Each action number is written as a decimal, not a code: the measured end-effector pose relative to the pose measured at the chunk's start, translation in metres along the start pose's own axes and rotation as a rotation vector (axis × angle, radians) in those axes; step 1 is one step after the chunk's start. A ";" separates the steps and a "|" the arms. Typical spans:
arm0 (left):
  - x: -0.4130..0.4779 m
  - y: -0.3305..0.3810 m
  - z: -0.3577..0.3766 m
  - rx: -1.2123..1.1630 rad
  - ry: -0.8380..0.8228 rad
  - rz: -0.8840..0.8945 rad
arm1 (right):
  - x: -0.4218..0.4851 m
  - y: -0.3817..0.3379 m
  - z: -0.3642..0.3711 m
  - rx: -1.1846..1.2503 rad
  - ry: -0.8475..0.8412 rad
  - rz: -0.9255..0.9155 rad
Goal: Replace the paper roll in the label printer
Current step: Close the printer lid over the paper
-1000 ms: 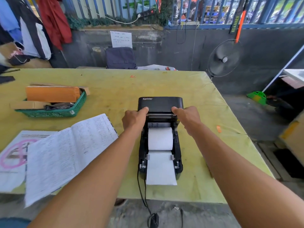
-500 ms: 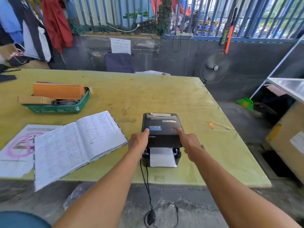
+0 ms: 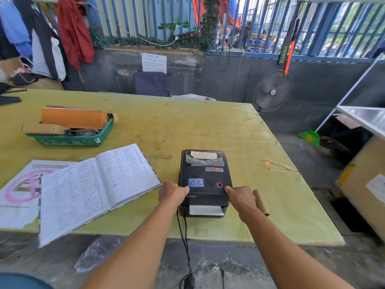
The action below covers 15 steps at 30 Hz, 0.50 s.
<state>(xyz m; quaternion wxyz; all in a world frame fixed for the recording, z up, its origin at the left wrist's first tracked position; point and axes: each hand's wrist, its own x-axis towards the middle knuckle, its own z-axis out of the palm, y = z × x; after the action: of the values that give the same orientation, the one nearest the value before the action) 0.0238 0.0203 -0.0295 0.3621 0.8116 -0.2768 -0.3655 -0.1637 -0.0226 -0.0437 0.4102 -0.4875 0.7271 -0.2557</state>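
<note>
The black label printer (image 3: 205, 174) sits near the front edge of the yellow-green table (image 3: 187, 126) with its lid down. A strip of white paper (image 3: 206, 210) sticks out of its front slot. My left hand (image 3: 171, 193) grips the lid's front left corner, thumb on top. My right hand (image 3: 241, 200) presses on the front right corner, beside the red-ringed button. A bare brown cardboard tube (image 3: 260, 200) lies on the table just right of my right hand, partly hidden by it.
An open handwritten notebook (image 3: 93, 188) lies left of the printer, over a printed sheet (image 3: 18, 190). A green basket (image 3: 73, 139) with boxes stands at the far left. The printer's black cable (image 3: 185, 247) hangs off the front edge. A fan (image 3: 273, 91) and a cardboard box (image 3: 362, 184) stand right of the table.
The printer lid went from raised, with the white roll showing, to fully down. Both hands followed it down and stayed on its front corners. The view has pulled back.
</note>
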 end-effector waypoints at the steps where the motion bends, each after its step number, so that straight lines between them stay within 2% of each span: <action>1: 0.000 -0.002 0.000 0.007 0.007 -0.004 | -0.001 0.003 0.001 -0.013 0.002 -0.012; 7: -0.001 -0.006 0.000 -0.002 0.012 -0.042 | -0.008 0.010 0.004 0.037 0.023 -0.041; 15: 0.002 -0.005 0.006 0.005 0.032 -0.069 | -0.003 0.010 -0.003 0.132 -0.115 0.047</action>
<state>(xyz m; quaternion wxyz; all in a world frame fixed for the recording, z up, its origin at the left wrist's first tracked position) 0.0212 0.0197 -0.0371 0.3517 0.8272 -0.2438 -0.3643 -0.1707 -0.0156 -0.0486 0.4886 -0.4561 0.6951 -0.2648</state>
